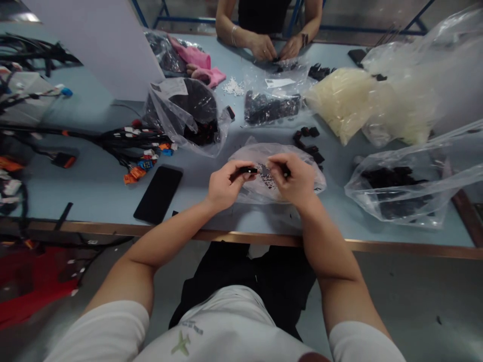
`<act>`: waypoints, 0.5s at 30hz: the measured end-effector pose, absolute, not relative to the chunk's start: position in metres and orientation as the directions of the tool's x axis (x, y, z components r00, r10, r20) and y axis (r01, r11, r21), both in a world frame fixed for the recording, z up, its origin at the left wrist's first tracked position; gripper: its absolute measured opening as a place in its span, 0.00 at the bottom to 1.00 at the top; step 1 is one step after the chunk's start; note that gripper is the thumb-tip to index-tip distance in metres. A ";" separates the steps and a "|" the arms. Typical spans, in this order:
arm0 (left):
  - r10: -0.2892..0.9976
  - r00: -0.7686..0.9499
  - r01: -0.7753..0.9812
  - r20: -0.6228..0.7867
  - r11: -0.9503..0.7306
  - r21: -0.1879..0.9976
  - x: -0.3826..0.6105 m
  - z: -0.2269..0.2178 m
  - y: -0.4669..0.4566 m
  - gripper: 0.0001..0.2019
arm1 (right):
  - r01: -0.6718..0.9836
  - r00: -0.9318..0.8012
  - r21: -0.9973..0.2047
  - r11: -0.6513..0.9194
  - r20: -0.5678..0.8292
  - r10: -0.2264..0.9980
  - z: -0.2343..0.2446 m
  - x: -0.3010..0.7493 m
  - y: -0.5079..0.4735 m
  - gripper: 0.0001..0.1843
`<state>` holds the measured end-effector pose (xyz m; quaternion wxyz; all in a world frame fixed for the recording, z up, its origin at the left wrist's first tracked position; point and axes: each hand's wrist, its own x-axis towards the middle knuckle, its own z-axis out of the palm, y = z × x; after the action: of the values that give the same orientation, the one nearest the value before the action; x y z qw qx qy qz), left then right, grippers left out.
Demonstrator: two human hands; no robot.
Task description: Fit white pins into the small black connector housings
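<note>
Between the thumb and fingers of my left hand (223,185) is a small black connector housing (247,171), held over a clear plastic bag. My right hand (296,181) is closed in a pinch just to the right of it, fingertips apart from the housing; a dark bit shows by its fingers, too small to name. Below both hands lies the clear plastic bag (241,193) with many tiny white pieces (267,182) on it. Several black connector housings (310,146) lie on the table beyond my right hand.
A black phone (158,195) lies left of my arm, near wire harnesses (132,146). Bags of black parts (188,115) and yellowish parts (343,100) stand further back. Another bag (400,186) sits at right. Opposite, a co-worker's hands (277,50) handle something dark.
</note>
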<state>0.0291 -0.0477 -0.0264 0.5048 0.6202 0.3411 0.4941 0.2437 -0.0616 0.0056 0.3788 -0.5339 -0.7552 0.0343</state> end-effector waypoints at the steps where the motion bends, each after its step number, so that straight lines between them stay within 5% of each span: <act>1: 0.925 0.287 -0.109 0.249 -0.227 0.968 0.029 -0.026 -0.048 0.14 | 0.823 -0.159 -0.423 0.380 0.470 0.868 0.007 0.248 -0.060 0.12; 8: 0.926 0.308 -0.166 0.220 -0.175 0.970 0.029 -0.020 -0.051 0.15 | 0.951 -0.304 -0.104 0.292 -0.129 0.944 0.015 0.248 -0.052 0.12; 15: 0.924 0.316 -0.171 0.217 -0.169 0.971 0.030 -0.024 -0.048 0.13 | 0.948 -0.319 -0.084 0.308 -0.227 0.920 0.014 0.240 -0.054 0.13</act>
<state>0.0295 -0.0484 -0.0237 0.5592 0.5877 0.3204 0.4892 0.2397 -0.0537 0.0143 -0.0681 -0.5794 -0.8059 0.1009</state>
